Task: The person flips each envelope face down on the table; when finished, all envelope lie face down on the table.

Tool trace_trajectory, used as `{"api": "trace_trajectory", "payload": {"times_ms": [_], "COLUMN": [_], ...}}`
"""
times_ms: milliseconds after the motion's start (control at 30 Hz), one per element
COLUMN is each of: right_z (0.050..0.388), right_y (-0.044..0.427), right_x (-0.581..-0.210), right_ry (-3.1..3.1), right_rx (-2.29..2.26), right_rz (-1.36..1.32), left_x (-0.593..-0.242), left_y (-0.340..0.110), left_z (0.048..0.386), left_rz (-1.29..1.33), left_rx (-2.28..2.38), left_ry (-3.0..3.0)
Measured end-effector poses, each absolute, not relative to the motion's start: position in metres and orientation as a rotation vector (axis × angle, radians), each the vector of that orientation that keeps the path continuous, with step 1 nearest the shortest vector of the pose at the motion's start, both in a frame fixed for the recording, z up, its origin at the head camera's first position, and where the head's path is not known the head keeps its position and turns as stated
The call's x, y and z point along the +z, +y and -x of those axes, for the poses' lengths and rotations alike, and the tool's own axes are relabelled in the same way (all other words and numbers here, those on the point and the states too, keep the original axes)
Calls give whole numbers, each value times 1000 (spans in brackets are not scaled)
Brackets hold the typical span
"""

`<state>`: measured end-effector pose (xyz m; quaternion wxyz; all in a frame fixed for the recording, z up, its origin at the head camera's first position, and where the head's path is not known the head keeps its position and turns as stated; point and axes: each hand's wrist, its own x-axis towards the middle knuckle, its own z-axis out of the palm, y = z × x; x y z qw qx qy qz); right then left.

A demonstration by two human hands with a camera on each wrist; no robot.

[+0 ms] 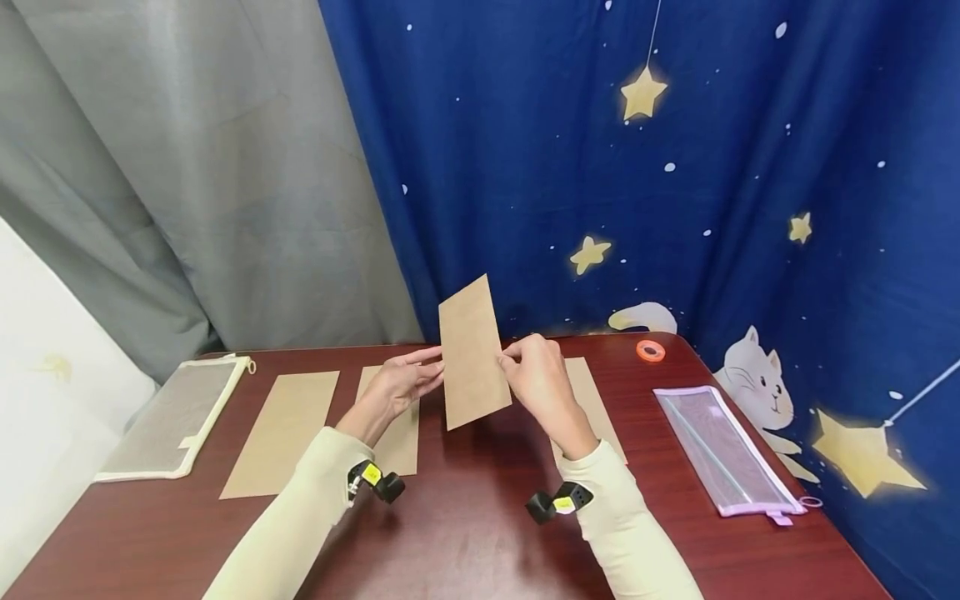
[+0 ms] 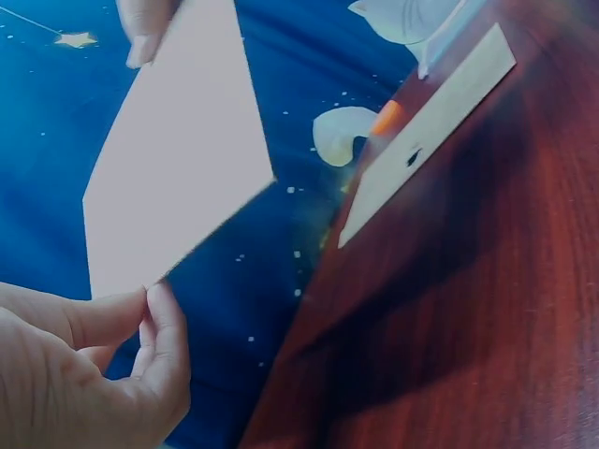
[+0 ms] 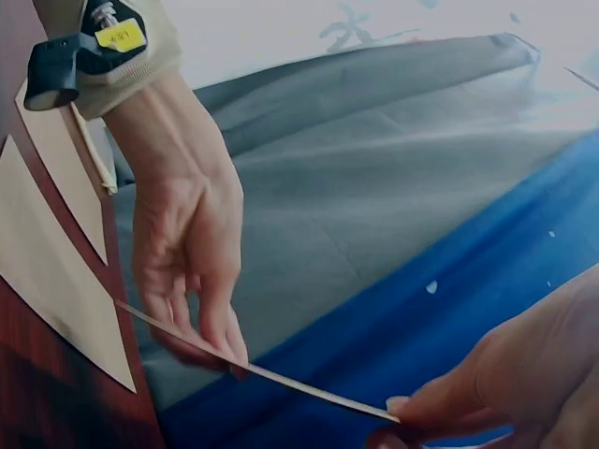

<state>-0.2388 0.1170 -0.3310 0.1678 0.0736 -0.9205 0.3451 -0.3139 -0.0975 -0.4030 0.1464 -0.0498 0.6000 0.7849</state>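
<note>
A flat brown rectangular card (image 1: 474,358) is held up above the table, tilted, between the two hands. My left hand (image 1: 393,385) pinches its left edge between thumb and fingers, as the left wrist view shows at the card's lower edge (image 2: 201,234). On the opposite edge, my right hand (image 1: 542,379) pinches with thumb and finger. Seen edge-on in the right wrist view, the card (image 3: 299,385) looks thin. Three similar brown pieces lie on the table: a left one (image 1: 281,437), a middle one (image 1: 397,446) partly behind the left arm, and a right one (image 1: 592,400) partly behind the right arm.
A cream-edged mesh zip pouch (image 1: 180,417) lies at the table's left. To the right are a purple mesh zip pouch (image 1: 723,454) and an orange tape roll (image 1: 650,351). Grey and blue curtains (image 1: 525,167) hang along the far edge of the dark red table (image 1: 465,533).
</note>
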Motion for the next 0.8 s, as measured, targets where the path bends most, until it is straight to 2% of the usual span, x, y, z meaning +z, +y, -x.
{"api": "trace_trajectory", "payload": {"times_ms": [367, 633, 800], "right_z": [260, 282, 286], "right_y": [144, 145, 143], "right_x": [-350, -394, -416], "right_ry": [-2545, -2493, -2540], "right_rx": [1481, 1693, 1673], "right_rz": [-131, -13, 37], "left_x": [-378, -396, -412], "left_y": [-95, -88, -84], "left_z": [313, 312, 313], "left_rz": [96, 93, 115], "left_rx": [2203, 2060, 1953], "left_ry": [1971, 2244, 2374]}}
